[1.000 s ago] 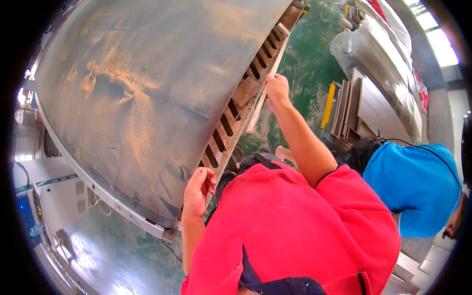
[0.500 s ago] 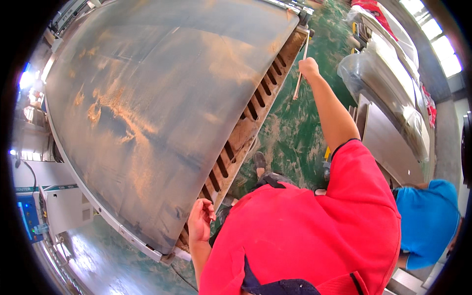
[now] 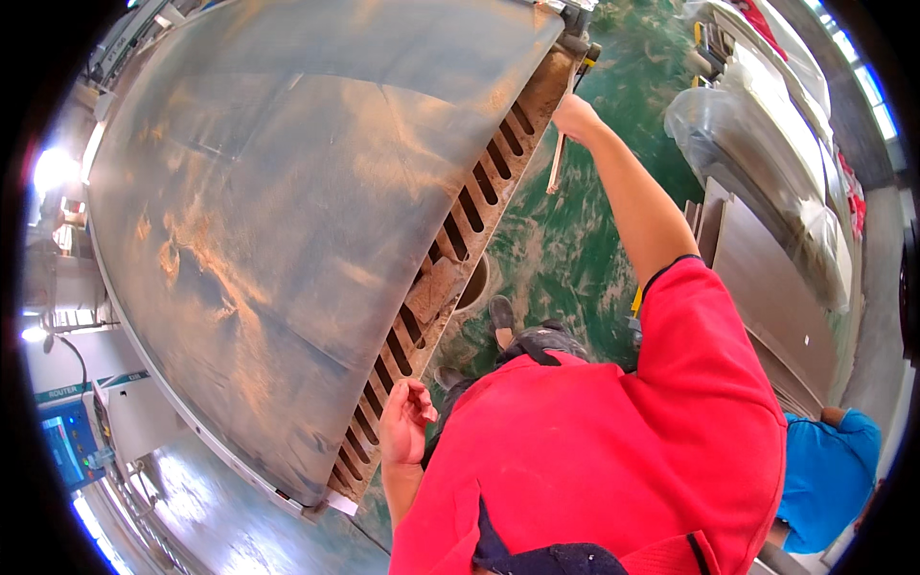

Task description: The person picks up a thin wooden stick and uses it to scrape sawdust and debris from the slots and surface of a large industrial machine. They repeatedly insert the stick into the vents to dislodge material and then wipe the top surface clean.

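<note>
My right hand (image 3: 577,117) is closed around a thin pale strip (image 3: 555,168), like a narrow stick, whose ends show above and below the fist. It is held by the far corner of a large machine bed, over its slotted side board (image 3: 486,182). A grey dusty sheet (image 3: 316,211) covers the bed, with tan sawdust streaked across it. Nearer to me, my left hand (image 3: 406,422) is beside the near part of the slotted board. Its fingers are loosely curled and apart, and nothing shows in them.
A round bucket (image 3: 476,283) stands partly under the board's edge. Flat panels (image 3: 757,278) and plastic-wrapped stacks (image 3: 767,144) line the right side. Someone in a blue shirt (image 3: 832,479) is at the lower right. A white machine cabinet with a blue control panel (image 3: 69,446) stands left. Dust marks the green floor (image 3: 546,259).
My view has shifted along the bed, and more of the slotted board and the bucket now shows. The strip in my right hand has come closer to the bed's edge.
</note>
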Available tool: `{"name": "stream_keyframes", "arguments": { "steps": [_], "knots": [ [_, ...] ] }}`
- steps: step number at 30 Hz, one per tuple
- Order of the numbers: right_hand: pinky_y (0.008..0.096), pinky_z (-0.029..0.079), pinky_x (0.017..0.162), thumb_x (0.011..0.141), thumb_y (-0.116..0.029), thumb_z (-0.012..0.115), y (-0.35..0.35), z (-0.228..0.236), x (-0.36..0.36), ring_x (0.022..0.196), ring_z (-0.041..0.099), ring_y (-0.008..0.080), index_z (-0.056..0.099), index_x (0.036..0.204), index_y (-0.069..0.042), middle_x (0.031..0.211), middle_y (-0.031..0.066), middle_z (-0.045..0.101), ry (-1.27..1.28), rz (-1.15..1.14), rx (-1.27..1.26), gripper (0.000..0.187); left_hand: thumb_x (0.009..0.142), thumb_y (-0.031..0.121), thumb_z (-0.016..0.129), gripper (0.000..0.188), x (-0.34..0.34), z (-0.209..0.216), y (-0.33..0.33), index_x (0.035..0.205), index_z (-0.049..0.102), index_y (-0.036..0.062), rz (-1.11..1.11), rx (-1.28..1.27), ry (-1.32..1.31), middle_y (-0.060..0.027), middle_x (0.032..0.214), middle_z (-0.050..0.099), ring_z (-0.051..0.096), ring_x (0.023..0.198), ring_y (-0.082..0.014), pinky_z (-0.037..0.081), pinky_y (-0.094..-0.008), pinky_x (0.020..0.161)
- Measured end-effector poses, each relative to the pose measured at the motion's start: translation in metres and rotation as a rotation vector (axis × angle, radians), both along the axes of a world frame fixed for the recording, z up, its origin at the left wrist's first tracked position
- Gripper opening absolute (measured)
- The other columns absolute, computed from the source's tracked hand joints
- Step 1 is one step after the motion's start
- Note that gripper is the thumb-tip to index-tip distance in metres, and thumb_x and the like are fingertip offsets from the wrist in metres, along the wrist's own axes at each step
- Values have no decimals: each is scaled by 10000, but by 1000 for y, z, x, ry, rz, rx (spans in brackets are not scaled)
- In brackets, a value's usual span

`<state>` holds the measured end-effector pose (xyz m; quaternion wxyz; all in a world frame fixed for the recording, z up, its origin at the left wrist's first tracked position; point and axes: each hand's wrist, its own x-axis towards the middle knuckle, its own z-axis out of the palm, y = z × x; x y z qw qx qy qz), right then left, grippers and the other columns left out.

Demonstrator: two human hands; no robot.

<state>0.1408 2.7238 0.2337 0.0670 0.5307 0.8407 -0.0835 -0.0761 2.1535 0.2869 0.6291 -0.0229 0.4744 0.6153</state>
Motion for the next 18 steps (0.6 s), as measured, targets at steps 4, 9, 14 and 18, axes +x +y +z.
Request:
{"name": "stream_keyframes", "arguments": {
  "steps": [4, 9, 14, 18],
  "knots": [
    [430, 554, 698, 705, -86, 616, -17, 29, -11, 755, 685, 373, 728, 716, -10, 782, 223, 686, -414, 350, -23, 136, 996, 278, 469, 240, -12, 0, -5, 978, 569, 61, -3, 40, 6, -37, 782, 543, 500, 644, -142, 426, -286, 608],
    [434, 551, 635, 655, -68, 653, -60, 66, -28, 667, 669, 354, 740, 721, -30, 773, 199, 686, -722, 641, -39, 115, 988, 287, 481, 227, -38, 4, -31, 946, 559, 77, 43, 64, 35, -28, 757, 523, 485, 631, -147, 406, -292, 602],
    [444, 496, 504, 637, -42, 637, -102, 72, -22, 603, 652, 361, 703, 707, 26, 671, 229, 649, -253, 161, -185, 118, 985, 294, 491, 225, -60, -4, -60, 936, 556, 84, 65, 78, 21, -19, 739, 513, 475, 621, -141, 394, -290, 599],
    [469, 466, 457, 692, -32, 560, -134, 83, -6, 576, 633, 389, 630, 803, 126, 679, 281, 617, -190, 168, -233, 206, 985, 278, 495, 214, -70, -1, -66, 939, 559, 79, 12, 125, -25, -25, 761, 524, 476, 636, -134, 395, -277, 605]
  ]
}}
